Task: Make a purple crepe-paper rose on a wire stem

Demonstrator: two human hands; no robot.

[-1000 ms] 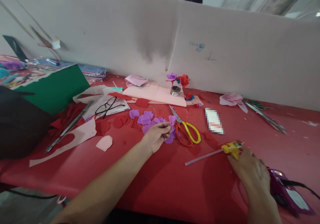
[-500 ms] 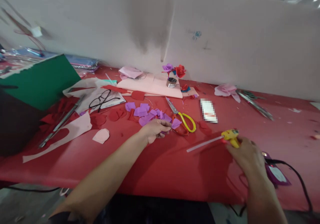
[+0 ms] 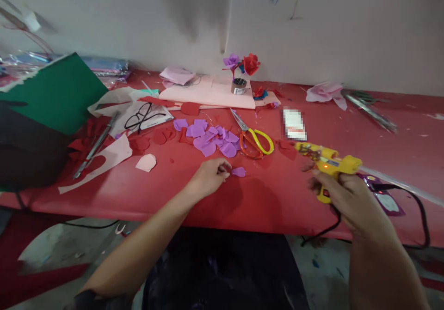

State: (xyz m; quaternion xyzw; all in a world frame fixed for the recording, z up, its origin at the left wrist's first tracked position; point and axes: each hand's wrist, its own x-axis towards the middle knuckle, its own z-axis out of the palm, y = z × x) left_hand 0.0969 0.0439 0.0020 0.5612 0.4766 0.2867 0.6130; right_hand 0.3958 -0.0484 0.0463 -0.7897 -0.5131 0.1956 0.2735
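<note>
My left hand (image 3: 211,177) is closed in a pinch, with a small purple paper petal (image 3: 238,172) sticking out to the right from its fingertips. Wrapped round the handle of a yellow hot glue gun (image 3: 329,164) is my right hand (image 3: 350,192). The gun's nozzle points left, a small orange light glows on its side, and a clear glue stick (image 3: 398,180) runs out behind it. Beyond my left hand lies a pile of purple petals (image 3: 210,139). Scissors (image 3: 256,139) with one yellow and one red handle lie beside the pile, blades pointing away.
Finished paper flowers (image 3: 250,64) stand in a brown ring (image 3: 238,86) at the back. Eyeglasses (image 3: 140,118), red scraps (image 3: 138,143) and a green board (image 3: 69,93) are to the left. A purple device (image 3: 390,203) with a black cord sits right, near a pixelated card (image 3: 294,124).
My right hand has lifted the glue gun and turned it so its nozzle faces left. My left hand has drawn the petal nearer, away from the pile. The view has tilted down.
</note>
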